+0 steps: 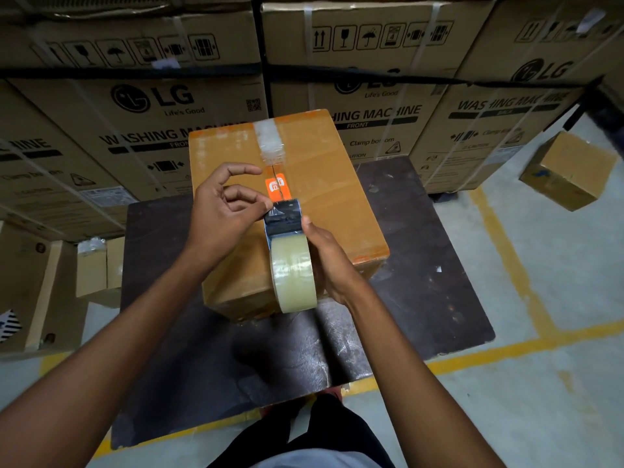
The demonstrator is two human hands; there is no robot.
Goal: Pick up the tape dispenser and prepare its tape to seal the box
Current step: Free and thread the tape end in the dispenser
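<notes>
Tape dispenser [287, 238]: between the fingers [260, 206], above box [324, 184]. Box on tabletop [422, 265]; cartons [135, 123] behind.

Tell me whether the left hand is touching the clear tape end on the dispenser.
Touching. The head view shows the left hand pinching the clear tape end at the dark metal dispenser's toothed front.

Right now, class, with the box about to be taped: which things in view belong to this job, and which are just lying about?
Part of the job:
- tape dispenser, held in the right hand
- clear tape roll
- left hand, pinching the tape end
- box, seam partly taped

Just lying about:
- small carton on the floor
- washing machine cartons
- dark table
</notes>
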